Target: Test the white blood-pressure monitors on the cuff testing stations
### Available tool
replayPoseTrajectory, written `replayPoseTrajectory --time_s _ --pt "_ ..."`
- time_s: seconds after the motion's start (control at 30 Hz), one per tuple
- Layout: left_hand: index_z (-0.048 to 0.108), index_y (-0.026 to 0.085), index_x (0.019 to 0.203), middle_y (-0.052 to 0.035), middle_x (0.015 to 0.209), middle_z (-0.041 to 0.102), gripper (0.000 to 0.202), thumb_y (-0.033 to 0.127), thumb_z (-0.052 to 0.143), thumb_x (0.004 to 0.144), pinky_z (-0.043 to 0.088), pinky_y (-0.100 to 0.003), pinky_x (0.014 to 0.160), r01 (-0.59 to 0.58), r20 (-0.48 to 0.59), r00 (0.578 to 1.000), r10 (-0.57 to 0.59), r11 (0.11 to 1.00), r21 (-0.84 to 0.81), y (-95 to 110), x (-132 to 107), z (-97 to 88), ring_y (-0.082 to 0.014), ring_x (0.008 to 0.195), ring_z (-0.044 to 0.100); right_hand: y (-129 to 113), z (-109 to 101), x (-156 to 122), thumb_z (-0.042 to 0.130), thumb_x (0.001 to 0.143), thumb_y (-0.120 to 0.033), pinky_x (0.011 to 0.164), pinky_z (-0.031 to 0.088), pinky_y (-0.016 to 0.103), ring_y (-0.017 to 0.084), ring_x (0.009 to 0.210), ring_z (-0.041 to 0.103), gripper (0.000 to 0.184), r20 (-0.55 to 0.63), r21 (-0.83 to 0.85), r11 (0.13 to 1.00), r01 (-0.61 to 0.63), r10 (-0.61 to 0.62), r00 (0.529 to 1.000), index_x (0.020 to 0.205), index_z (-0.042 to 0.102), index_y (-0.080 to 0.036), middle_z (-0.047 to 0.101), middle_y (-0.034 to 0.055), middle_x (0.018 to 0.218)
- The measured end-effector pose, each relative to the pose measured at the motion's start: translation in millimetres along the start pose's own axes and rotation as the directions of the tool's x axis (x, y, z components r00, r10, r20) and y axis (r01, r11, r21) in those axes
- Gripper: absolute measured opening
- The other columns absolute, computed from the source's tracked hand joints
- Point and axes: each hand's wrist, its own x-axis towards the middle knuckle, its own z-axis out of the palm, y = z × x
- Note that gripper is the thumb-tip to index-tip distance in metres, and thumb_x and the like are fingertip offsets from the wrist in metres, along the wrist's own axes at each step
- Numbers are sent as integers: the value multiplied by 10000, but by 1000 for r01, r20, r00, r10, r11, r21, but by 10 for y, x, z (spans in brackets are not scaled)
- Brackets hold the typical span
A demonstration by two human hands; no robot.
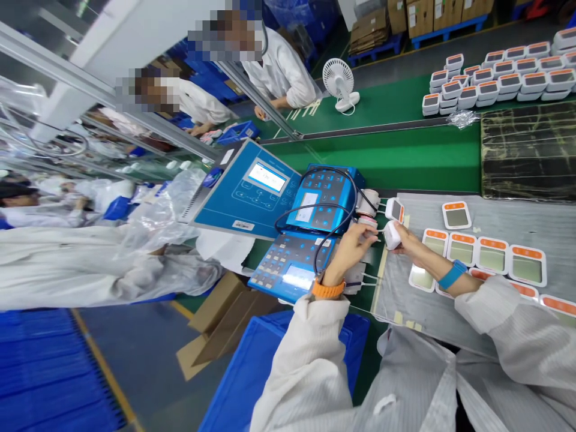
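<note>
My right hand is closed round a small white device with its back toward me. My left hand pinches a thin probe or plug at the device's left side. Another white device with an orange-topped screen sits in a fixture just above, beside white round holders. Black cables loop from there over a blue test box. A blue keypad unit lies below my left wrist. Several orange-and-white devices lie face up on the grey mat to the right.
A large blue tester with a lit screen stands left of the boxes. Stacked white devices and a small white fan sit beyond the green belt. Two people work across it. A blue bin and cardboard lie below.
</note>
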Motion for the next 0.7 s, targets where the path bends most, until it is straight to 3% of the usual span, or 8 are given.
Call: replayPoseTrajectory --time_s 0.1,0.3,0.43,0.7 --pt "764 208 888 -26 900 758 101 121 763 837 537 -339 871 -5 69 998 5 1000 4 -28 -27 78 -195 902 668 -9 3 -8 426 1013 -604 670 557 248 167 838 679 523 -3 -6 1000 -10 10 1000 1323 598 -219 730 79 1090" --pt "778 219 788 -19 799 754 60 211 786 848 552 -331 800 39 4 999 -39 998 -53 -89 34 234 -181 800 669 -35 34 -36 416 1020 -591 691 562 253 182 882 683 516 4 -23 1000 -14 14 1000 1297 628 -211 738 81 1078" --pt "791 239 771 -19 798 765 93 269 782 859 558 -349 824 14 -1 1000 -14 995 -100 -89 27 233 -191 824 675 -24 46 -33 424 1018 -593 715 563 258 178 879 681 518 16 -29 1000 3 -2 1000 1312 621 -215 739 74 1084" --pt "799 250 768 -14 814 780 86 230 787 851 564 -355 858 -10 -6 1000 9 994 -108 -107 20 232 -195 858 684 3 20 7 404 1025 -597 743 569 257 172 897 680 519 44 18 999 -29 28 999 1272 640 -205 732 78 1107"
